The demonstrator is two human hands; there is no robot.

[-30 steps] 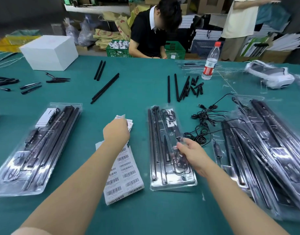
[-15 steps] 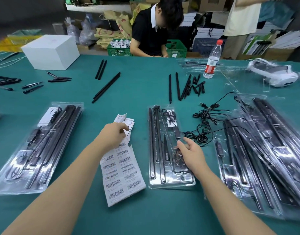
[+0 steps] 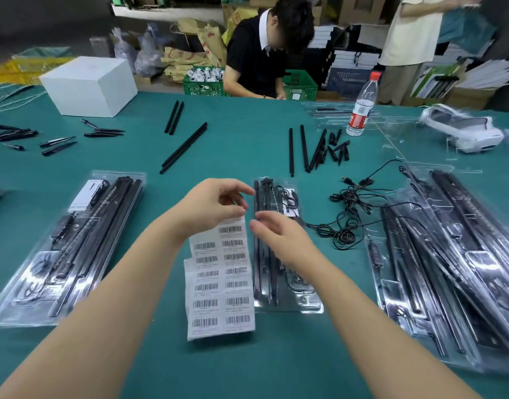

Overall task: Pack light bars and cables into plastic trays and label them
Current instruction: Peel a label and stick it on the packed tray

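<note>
Packing workshop: green worktable (image 3: 247, 133), stacked cartons (image 3: 190, 57).

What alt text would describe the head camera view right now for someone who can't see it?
The left hand holds up a barcode label sheet by its top edge while the right hand reaches toward it, above a packed plastic tray on the green table. More packed trays lie on both sides.

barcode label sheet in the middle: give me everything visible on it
The label sheet is white paper with two columns of black barcode stickers, fine print unreadable. It hangs lengthwise toward the camera, top edge lifted and pinched by the left hand, with a crease or overlap partway down. Its lower end looks to reach the green table, just left of the middle tray. The right hand is beside its top corner; contact unclear.
</note>
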